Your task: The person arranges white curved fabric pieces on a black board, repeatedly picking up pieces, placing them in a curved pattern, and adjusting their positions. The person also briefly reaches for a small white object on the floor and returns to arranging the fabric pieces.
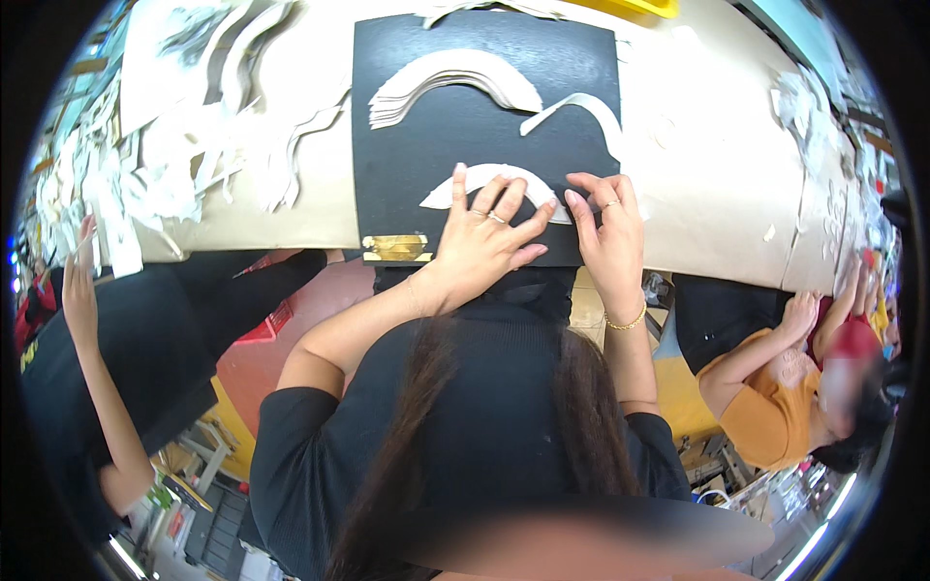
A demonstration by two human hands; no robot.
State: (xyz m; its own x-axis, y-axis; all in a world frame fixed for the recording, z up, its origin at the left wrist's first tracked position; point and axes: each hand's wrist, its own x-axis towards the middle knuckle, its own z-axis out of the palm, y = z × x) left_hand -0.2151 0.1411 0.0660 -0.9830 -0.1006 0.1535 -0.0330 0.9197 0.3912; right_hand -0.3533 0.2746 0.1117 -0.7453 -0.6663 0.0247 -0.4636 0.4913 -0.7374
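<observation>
A thin white curved piece point(484, 176) lies on a black board point(484, 116) near its front edge. My left hand point(489, 237) rests on this arc, its fingers spread and the fingertips pressing its surface, so part of it is covered. At the arc's right end is my right hand point(612, 228), thumb and index finger bent toward each other with a small gap between their tips. I see nothing held there. Farther back on the board sits a fanned stack of similar white arcs point(455, 73). A loose curled white strip point(586, 107) lies to its right.
A brass-coloured plate point(397, 246) marks the board's front left corner. Heaps of white strips point(165, 184) cover the table's left side; more scraps point(804, 107) lie far right. Part of a yellow tray point(639, 6) shows at the back. Other people sit close on both sides.
</observation>
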